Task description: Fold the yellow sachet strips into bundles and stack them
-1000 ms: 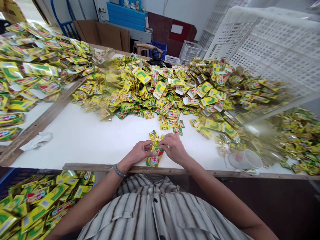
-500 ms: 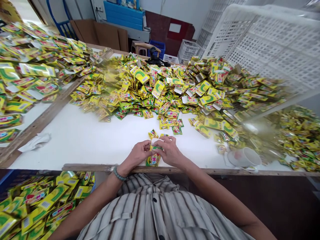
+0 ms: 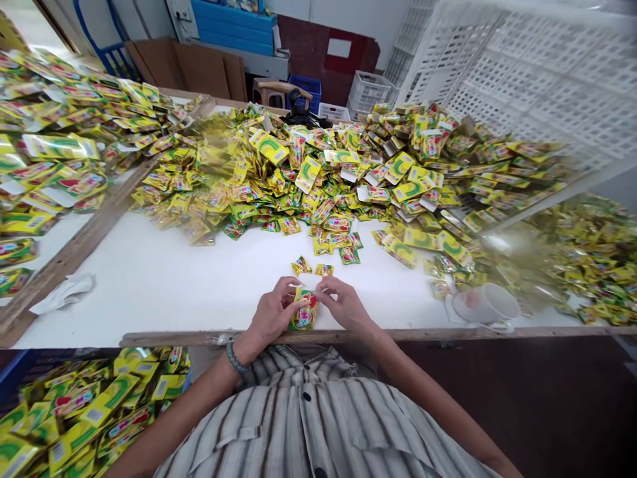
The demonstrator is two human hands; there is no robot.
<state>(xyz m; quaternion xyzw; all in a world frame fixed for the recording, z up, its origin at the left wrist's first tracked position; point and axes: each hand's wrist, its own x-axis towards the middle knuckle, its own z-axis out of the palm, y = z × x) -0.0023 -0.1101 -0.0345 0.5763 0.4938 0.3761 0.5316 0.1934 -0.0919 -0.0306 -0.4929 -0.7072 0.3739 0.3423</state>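
A small yellow and green printed carton (image 3: pixel 304 313) is between my hands near the table's front edge, its printed face up. My left hand (image 3: pixel 273 311) grips its left side, the thumb lying across the front. My right hand (image 3: pixel 346 304) pinches at the upper right corner of the same carton, fingertips closed together. The carton's top end is partly hidden by my fingers. Just beyond lie two small yellow sachets, one sachet (image 3: pixel 301 265) to the left and another sachet (image 3: pixel 324 269) to the right.
A heap of sachets and cartons (image 3: pixel 308 174) spreads across the back of the white table (image 3: pixel 149 279). A wooden strip (image 3: pixel 99 232) divides off more cartons at left. At right stand a translucent cup (image 3: pixel 485 304) and a white crate (image 3: pixel 537 73). A filled blue bin (image 3: pixel 20 365) sits below.
The white top flap that stood up on the carton no longer shows. My right hand has shifted from across the carton's top to its right corner, uncovering more of the front.
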